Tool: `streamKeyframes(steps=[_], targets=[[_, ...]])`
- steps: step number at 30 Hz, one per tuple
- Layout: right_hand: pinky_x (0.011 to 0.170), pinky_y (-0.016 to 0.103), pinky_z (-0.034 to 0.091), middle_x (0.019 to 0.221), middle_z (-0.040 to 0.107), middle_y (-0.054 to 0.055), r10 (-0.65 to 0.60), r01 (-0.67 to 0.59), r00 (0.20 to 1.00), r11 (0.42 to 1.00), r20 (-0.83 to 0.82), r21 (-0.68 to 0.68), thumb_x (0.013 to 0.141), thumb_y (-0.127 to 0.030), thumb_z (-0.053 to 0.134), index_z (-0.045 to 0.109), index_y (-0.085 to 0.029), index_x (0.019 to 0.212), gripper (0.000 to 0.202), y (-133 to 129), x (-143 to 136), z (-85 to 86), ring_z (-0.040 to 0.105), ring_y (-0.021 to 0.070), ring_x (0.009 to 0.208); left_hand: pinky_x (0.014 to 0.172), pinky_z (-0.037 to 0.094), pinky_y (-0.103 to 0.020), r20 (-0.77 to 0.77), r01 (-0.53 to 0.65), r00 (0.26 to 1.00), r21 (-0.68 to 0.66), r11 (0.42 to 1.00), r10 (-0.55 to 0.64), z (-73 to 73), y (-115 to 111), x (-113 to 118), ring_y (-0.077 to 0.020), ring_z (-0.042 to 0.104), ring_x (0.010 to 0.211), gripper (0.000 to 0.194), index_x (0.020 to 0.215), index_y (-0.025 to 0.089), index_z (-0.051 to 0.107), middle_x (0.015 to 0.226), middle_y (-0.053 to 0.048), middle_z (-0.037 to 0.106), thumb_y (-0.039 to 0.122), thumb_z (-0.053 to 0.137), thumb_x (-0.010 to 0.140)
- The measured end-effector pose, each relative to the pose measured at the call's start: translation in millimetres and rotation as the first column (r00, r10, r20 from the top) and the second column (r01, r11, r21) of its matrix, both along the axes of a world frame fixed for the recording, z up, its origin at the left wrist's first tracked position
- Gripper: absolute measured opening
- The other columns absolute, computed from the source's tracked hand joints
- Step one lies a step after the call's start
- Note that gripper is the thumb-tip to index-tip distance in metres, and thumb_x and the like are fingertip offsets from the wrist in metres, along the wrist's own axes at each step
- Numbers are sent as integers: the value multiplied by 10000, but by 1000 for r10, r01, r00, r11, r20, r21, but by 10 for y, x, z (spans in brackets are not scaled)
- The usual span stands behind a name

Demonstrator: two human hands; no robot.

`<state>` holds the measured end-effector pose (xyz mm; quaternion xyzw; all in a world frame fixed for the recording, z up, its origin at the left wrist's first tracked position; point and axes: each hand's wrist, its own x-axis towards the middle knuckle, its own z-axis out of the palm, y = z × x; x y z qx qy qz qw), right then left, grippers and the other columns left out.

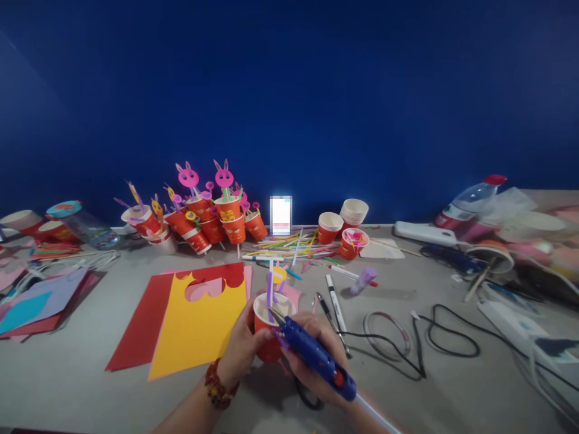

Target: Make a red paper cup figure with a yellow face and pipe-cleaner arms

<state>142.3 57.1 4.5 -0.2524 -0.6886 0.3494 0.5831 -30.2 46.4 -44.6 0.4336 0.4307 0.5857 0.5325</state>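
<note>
The left hand [244, 339] is closed around a red paper cup [266, 348] at the near middle of the bench [389, 398]. Purple strips [270, 289] and a yellow cutout [279, 275] rise from the cup. The right hand [323, 343] grips a blue glue gun [312, 352], its tip over the cup's mouth beside the strips. The gun covers part of the cup's front, so whether the right fingers touch the cup I cannot tell.

To the left of the cup lie yellow paper [199, 319] and red paper [140, 325], the yellow overlapping the red, its near right edge close to the left wrist. Behind them stands a cluster of decorated cups [233, 229], some leaning, some with pink rabbit faces. Loose colored sticks [289, 242] spread across the bench beyond the held cup, with plain cups [330, 228] at their right.

Just right of the right hand, a black pen [329, 310] and a white marker [335, 301] lie close by, and a black cable [420, 361] loops across that side near a roll of tape [386, 334]. A purple glue stick [363, 281] lies farther back.
</note>
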Motion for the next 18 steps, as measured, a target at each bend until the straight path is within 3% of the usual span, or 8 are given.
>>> streamKeyframes(steps=[10,18], targets=[[656,317,568,798,717,2,11,-10,1000,998,2,-55,839,-192,688,592,-271,814,127,-13,48,-52,693,209,693,1043,485,-424,-181,-27,982,125,992,50,73,-7,17,-330,613,1218,802,1351,234,572,1345,-120,646,545,842,663],[611,308,564,780,690,-5,11,-12,1000,998,-14,-64,813,-167,715,568,-261,789,177,-18,34,-81,686,203,667,1062,468,-464,-392,-34,906,315,948,162,88,-33,-26,-350,585,1250,816,1392,247,531,1396,-134,594,520,836,685]])
